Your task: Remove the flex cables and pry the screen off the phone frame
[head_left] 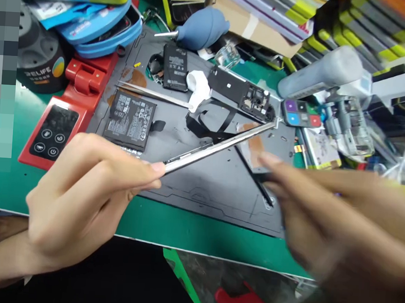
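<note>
My left hand (86,194) pinches one end of a thin, silver-edged phone frame (219,146), seen almost edge-on and tilted above the mat. My right hand (325,214) is blurred, thumb and fingers pressed together; a dark bit shows at the fingertips, but I cannot make out what it is. A thin black strip (251,170) lies close by them. Beyond the frame are a large phone battery (130,122), a smaller battery (175,67), tweezers (154,93), a crumpled white tissue (197,88) and a black phone part with a camera opening (233,89).
A grey work mat (193,187) covers part of the green table (143,218). At its left stands a red device with a touch panel (54,128). A blue air blower (203,28), a grey bottle (320,72) and stacked boxes (276,9) crowd the back.
</note>
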Demonstrator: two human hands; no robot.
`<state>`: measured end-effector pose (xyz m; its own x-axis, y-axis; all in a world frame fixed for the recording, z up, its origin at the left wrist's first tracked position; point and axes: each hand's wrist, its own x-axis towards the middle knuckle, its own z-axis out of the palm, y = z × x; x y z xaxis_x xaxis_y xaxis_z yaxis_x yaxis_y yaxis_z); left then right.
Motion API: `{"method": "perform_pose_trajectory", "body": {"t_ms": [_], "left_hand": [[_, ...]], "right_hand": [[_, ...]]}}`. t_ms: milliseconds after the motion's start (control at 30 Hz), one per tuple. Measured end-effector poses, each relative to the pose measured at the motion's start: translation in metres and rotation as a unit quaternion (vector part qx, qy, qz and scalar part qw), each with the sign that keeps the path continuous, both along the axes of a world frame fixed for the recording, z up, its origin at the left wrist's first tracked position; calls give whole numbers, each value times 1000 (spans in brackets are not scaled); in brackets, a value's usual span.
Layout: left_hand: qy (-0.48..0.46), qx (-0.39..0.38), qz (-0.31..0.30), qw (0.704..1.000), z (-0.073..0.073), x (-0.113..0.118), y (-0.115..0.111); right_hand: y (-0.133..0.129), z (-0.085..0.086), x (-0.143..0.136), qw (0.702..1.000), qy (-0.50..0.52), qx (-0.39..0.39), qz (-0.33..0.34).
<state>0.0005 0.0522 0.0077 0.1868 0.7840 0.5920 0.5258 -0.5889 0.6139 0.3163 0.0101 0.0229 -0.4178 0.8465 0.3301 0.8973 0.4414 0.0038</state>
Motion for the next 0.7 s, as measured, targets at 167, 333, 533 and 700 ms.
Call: {"method": "perform_pose_trajectory", "body": {"t_ms": [167, 333, 533, 700], "left_hand": [[64, 14, -11, 998, -11, -5, -10], [68, -1, -3, 998, -13, -13, -14], [49, 37, 22, 998, -8, -13, -9], [34, 40, 29, 998, -13, -20, -5]], "right_hand": [[-12, -33, 23, 998, -47, 36, 30], [-20, -49, 26, 990, -36, 115, -67], [6, -33, -9, 974, 179, 123, -60], [15, -29, -26, 966, 203, 152, -47]]}}
